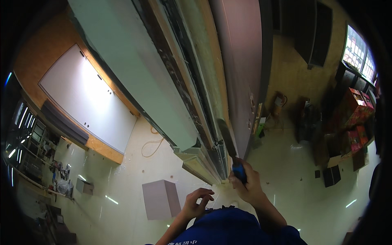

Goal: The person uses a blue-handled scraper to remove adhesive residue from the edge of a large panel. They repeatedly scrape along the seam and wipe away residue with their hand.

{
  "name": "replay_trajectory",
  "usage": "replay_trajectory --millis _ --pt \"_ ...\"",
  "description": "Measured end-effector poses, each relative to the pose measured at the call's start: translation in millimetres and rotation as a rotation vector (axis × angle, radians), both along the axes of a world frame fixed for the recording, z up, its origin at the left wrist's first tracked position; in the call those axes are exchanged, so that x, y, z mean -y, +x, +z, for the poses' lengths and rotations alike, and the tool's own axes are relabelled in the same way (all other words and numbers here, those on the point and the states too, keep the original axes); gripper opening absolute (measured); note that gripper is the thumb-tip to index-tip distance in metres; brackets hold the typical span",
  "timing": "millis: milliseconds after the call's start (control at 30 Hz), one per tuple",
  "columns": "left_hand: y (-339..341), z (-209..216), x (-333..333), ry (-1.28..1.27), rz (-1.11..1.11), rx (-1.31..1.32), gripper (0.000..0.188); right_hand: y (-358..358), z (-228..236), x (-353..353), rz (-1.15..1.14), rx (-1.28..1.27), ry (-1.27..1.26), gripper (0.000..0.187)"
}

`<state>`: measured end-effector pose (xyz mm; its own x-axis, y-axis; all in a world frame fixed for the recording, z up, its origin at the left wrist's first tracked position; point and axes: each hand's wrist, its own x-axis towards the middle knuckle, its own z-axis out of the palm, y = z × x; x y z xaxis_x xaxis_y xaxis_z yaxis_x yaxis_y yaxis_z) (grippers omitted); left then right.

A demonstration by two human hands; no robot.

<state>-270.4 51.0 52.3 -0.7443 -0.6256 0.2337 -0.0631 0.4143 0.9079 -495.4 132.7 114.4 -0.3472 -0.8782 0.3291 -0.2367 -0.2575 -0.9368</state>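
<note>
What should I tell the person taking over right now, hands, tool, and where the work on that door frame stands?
Right hand: gripped around the blue handle of a flat-bladed scraper, blade raised against the edge of the tall frame.
Left hand: empty, fingers curled, held low in front of the blue shirt, apart from the frame.
Nearby: a grey box on the floor to the left, an orange cable loose by the frame's foot, a white panel against the wall.
Done: cannot tell how much of the edge has been worked.
Left: the blade sits at the lower part of the frame; the dark, rough strip above it looks untreated.
</note>
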Motion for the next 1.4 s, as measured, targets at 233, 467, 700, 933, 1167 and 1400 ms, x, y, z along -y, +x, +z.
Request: replay_trajectory --millis 233,467,700,933,1167,1400 --pt "-0.5 -11.3 -11.1 0.101 -0.01 -0.013 0.02 20.5 -31.9 -1.6 -0.069 -0.133 -0.031 0.049" --pt "8.8 -13.8 -2.3 0.137 -0.056 0.042 0.017 31.4 -60.6 3.4 0.028 0.026 0.059 0.049" --pt "15.7 -9.1 18.0 0.094 -0.106 0.062 0.023 34.2 -71.3 2.2 -0.042 -0.244 -0.097 0.05" --pt "16.5 0.9 24.8 0.113 -0.086 0.061 0.016 40.9 -53.2 19.3 -0.053 -0.137 -0.05 0.05" --pt "24.0 -8.3 29.7 0.067 -0.105 0.071 0.014 45.1 -59.9 18.9 0.006 0.026 0.048 0.051" --pt "21.8 -5.4 27.4 0.055 -0.068 0.069 0.014 44.4 -66.5 21.4 0.011 0.01 0.047 0.052"
